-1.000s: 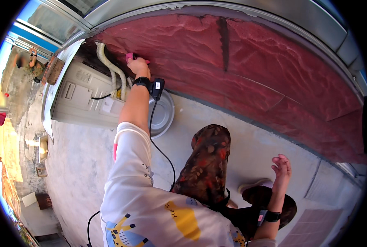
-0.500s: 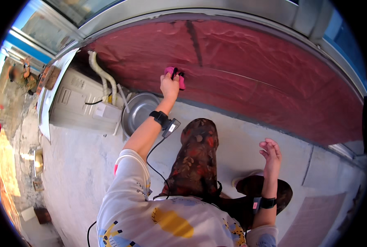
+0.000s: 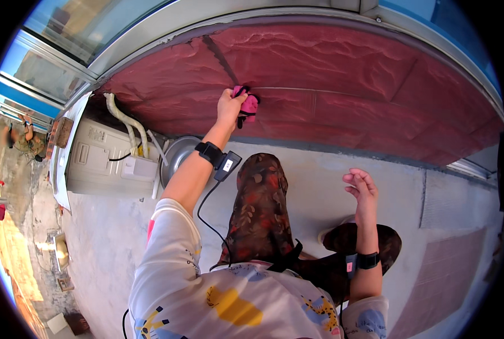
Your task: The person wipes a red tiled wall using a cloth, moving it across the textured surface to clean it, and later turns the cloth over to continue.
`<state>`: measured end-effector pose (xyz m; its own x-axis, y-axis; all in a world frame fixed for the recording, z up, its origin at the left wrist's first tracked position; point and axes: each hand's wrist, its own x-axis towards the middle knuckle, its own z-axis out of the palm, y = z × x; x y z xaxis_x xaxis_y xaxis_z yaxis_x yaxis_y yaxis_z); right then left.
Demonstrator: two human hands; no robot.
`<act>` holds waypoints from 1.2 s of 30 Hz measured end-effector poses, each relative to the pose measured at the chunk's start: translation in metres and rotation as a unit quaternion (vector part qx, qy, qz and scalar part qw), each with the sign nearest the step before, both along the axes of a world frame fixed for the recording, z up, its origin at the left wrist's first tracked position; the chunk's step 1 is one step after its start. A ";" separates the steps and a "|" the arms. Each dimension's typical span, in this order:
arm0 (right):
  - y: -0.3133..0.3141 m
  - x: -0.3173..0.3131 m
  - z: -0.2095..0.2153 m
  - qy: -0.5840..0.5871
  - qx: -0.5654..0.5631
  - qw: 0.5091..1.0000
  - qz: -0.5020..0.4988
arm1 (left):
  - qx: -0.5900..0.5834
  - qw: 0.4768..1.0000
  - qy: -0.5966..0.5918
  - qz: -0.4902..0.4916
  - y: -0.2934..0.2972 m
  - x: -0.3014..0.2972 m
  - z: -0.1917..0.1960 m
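My left hand (image 3: 227, 107) presses a bunched pink cloth (image 3: 251, 105) with black edging against a dark red tiled wall (image 3: 331, 68). The fingers are closed around the cloth, just below where a dark vertical seam meets a pale horizontal joint. Over the floor to the right, my right hand (image 3: 363, 192) hangs in the air with its fingers loosely bent and apart. Nothing shows in it. Beside my left forearm stands a metal basin (image 3: 175, 158), partly hidden behind the arm.
Left of the basin sits a white outdoor air-conditioner unit (image 3: 91, 158) with wrapped pipes (image 3: 122, 116). Window frames (image 3: 144, 39) run above the wall. Another person (image 3: 29, 141) is far off at the left. A mat (image 3: 438, 277) lies on the concrete floor (image 3: 110, 248) at the right.
My left hand has shifted the cloth along the wall toward the right relative to the dark seam, and the cloth looks more bunched. My right hand stays raised, empty. The view has turned slightly.
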<state>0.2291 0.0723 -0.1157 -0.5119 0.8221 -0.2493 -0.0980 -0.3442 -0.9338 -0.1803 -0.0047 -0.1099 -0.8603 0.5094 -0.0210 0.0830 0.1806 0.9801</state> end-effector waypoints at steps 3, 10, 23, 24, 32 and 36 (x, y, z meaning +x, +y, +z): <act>0.000 0.007 0.002 0.009 -0.004 1.000 -0.014 | 0.084 0.988 -0.076 0.109 -0.013 -0.010 0.010; 0.007 0.013 0.008 0.034 -0.007 0.999 -0.025 | 0.154 0.959 -0.114 0.208 -0.014 -0.038 0.016; 0.012 0.017 0.001 0.049 -0.008 0.998 -0.036 | 0.099 0.944 -0.315 -0.004 0.112 0.127 0.037; 0.013 0.014 0.000 0.050 -0.010 0.998 -0.030 | 0.099 0.942 -0.320 -0.012 0.117 0.133 0.037; 0.018 -0.003 -0.013 0.040 0.009 0.995 -0.093 | 0.114 0.930 -0.339 -0.086 0.158 0.192 0.029; 0.031 0.004 -0.037 0.060 -0.004 0.981 -0.182 | 0.014 0.905 -0.265 -0.332 0.126 0.206 0.021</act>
